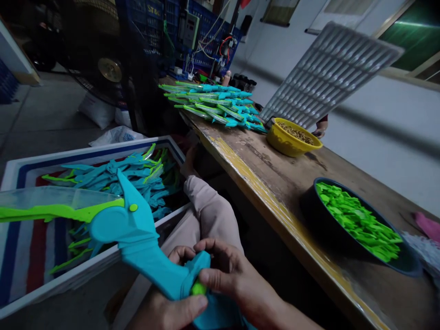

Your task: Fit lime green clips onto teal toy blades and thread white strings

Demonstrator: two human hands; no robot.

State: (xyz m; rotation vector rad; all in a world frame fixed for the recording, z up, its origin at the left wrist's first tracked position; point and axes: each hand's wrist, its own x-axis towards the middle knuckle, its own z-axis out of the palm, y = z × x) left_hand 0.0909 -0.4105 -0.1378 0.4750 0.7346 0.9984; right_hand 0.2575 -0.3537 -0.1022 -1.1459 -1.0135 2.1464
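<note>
Workbench [261,158] runs along the person's right, bearing a heap of teal-and-lime toys [220,103], laid mostly one way, probably to pile compactly. On the left, a white-rimmed crate [51,286] of similar toys [127,178] sits low, seemingly for easy reach. A dark basin [309,208] keeps loose lime-green pieces [357,220] together on the bench; a smaller yellow basin [290,145] stands farther off. One teal toy [154,261] is held two-handed, its blade [68,212] pointing left. The left hand [168,314] grasps its near end, apparently steadying it, while the right hand [237,275] pinches around a teal projection [202,261] beside a small lime-green part [198,288]
</note>
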